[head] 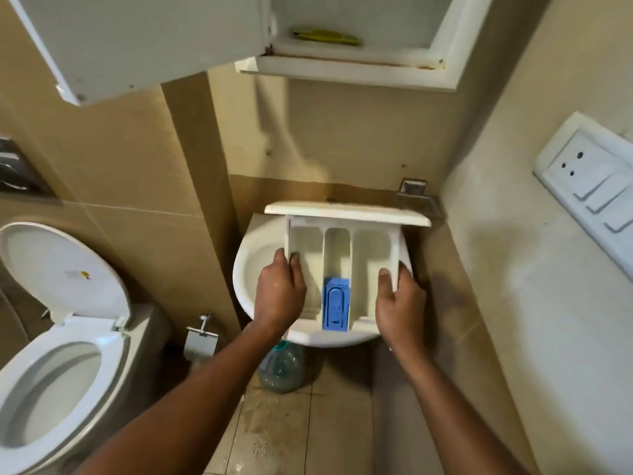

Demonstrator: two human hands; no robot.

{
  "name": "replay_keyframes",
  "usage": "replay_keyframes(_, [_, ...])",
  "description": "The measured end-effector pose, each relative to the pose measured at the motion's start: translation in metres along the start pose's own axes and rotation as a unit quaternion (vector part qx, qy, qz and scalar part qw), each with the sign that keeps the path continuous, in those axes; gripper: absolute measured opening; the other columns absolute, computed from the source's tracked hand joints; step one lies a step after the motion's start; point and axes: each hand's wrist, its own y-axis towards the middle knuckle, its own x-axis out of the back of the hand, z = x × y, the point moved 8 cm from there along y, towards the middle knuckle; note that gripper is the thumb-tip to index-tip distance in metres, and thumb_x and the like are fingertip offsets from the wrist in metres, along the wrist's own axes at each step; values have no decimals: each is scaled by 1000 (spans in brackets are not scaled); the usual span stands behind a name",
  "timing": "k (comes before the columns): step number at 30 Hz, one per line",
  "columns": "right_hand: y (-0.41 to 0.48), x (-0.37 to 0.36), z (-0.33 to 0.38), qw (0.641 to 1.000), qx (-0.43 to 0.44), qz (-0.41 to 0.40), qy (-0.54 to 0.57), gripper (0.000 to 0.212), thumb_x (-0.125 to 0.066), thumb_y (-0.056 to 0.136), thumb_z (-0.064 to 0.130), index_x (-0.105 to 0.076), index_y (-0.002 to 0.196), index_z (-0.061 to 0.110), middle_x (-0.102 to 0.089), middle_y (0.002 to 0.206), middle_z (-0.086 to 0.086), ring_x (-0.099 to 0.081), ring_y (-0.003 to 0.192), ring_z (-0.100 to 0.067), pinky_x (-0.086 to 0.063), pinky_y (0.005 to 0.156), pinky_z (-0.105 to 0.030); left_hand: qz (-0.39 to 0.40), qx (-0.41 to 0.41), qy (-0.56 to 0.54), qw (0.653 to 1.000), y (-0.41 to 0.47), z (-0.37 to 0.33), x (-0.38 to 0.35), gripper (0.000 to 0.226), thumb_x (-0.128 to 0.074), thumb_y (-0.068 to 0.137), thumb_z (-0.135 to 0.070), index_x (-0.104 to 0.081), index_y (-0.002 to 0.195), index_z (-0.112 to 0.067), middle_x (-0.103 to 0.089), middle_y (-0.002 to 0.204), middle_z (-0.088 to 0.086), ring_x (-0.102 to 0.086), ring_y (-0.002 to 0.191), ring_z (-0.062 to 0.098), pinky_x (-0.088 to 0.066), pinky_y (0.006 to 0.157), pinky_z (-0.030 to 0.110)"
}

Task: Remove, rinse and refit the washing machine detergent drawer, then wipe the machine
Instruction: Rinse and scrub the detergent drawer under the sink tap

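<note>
head view: a cream plastic three-compartment detergent drawer (371,248) is held open side up over a white ceramic wash basin (247,269), with its wide front panel at the far end towards the wall. a blue plastic insert (335,303) sits in the near end of the middle compartment. the left hand (281,291) is clamped on the drawer's left side wall, fingers curled over the edge into the left compartment. the right hand (399,301) grips the right side wall, thumb lying along the inside of the wall and the other fingers hidden behind it. both forearms reach in from the bottom of the frame. whether the drawer touches the basin cannot be told.

under the basin a clear plastic water bottle with a blue cap (282,368) stands on the beige tiled floor (308,426), which shows pale specks near it. left of the basin, on the tan tiled wall, hangs a metal toilet-roll holder (202,337). further left is a white toilet (68,382) with its lid up. above the basin a white wall cabinet (346,68) has its door swung open, and a yellow object (325,37), too blurred to identify, lies on its shelf. a white switch and socket panel (589,180) is fixed to the right wall. a small metal fitting (414,190) sits in the corner behind the basin.
</note>
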Motion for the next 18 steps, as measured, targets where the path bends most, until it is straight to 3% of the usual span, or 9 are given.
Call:
replay_keyframes(3, [-2, -2, -8, 999, -18, -25, -20, 23, -50, 95, 14, -64, 99, -4, -70, 84, -21, -66, 76, -36, -44, 67, -27, -4, -29, 24, 999, 8, -13, 0, 16, -41, 103, -23, -49, 105, -8, -63, 73, 6, -60, 59, 24, -45, 49, 37])
replay_keyframes(4, [-1, -15, -23, 995, -87, 33, -31, 21, -49, 95, 11, -63, 102, -3, -69, 90, -21, -66, 81, -36, -45, 69, -29, 43, 9, 74, 996, 12, -5, -7, 16, -42, 103, -22, -49, 105, -8, -63, 78, 8, -59, 63, 26, -43, 53, 36])
replay_keyframes(6, [-13, -46, -53, 943, -252, 205, -66, 20, -47, 93, 8, -59, 108, 1, -65, 101, -17, -61, 87, -32, -45, 71, -29, 191, 107, 185, 958, 11, 27, -27, 18, -45, 101, -20, -54, 107, -5, -60, 93, 9, -56, 76, 25, -44, 65, 33])
replay_keyframes(7, [-24, -54, -58, 917, -293, 257, -81, 20, -46, 93, 9, -56, 109, 3, -62, 103, -13, -58, 86, -30, -43, 70, -28, 242, 136, 216, 936, 7, 41, -31, 21, -46, 101, -19, -56, 109, -3, -58, 97, 8, -54, 81, 23, -45, 69, 32])
replay_keyframes(9, [-39, -58, -57, 912, -288, 274, -105, 18, -46, 95, 16, -56, 105, 6, -65, 108, -11, -57, 86, -28, -42, 68, -27, 252, 125, 239, 930, 10, 53, -29, 24, -44, 101, -22, -58, 111, -4, -63, 104, 9, -55, 83, 23, -47, 72, 32])
replay_keyframes(11, [-49, -54, -36, 905, -240, 303, -179, 34, -47, 99, 36, -61, 107, 6, -67, 112, -14, -61, 95, -30, -44, 73, -28, 223, 48, 274, 934, 24, 41, -18, 28, -39, 103, -28, -58, 111, -8, -66, 108, 13, -61, 88, 29, -48, 74, 36])
replay_keyframes(13, [-52, -46, -8, 875, -139, 341, -315, 53, -48, 94, 56, -64, 112, 8, -68, 112, -12, -64, 102, -28, -45, 77, -29, 211, -73, 341, 913, 44, 15, -10, 31, -35, 104, -31, -55, 115, -11, -67, 109, 15, -64, 93, 34, -44, 70, 36])
replay_keyframes(16, [-24, -11, 74, 920, 37, 200, -336, 38, -61, 87, 54, -68, 96, 17, -71, 95, -3, -66, 88, -24, -41, 64, -27, 215, -250, 413, 849, 69, -34, -5, 29, -36, 105, -34, -53, 121, -16, -70, 106, 11, -66, 89, 33, -44, 63, 36])
replay_keyframes(18, [-4, 9, 128, 939, 159, 101, -286, 34, -68, 83, 47, -68, 103, 20, -70, 103, 0, -63, 98, -23, -41, 68, -27, 250, -325, 430, 804, 75, -60, -9, 26, -41, 104, -33, -57, 121, -21, -71, 108, 7, -66, 92, 30, -46, 66, 36])
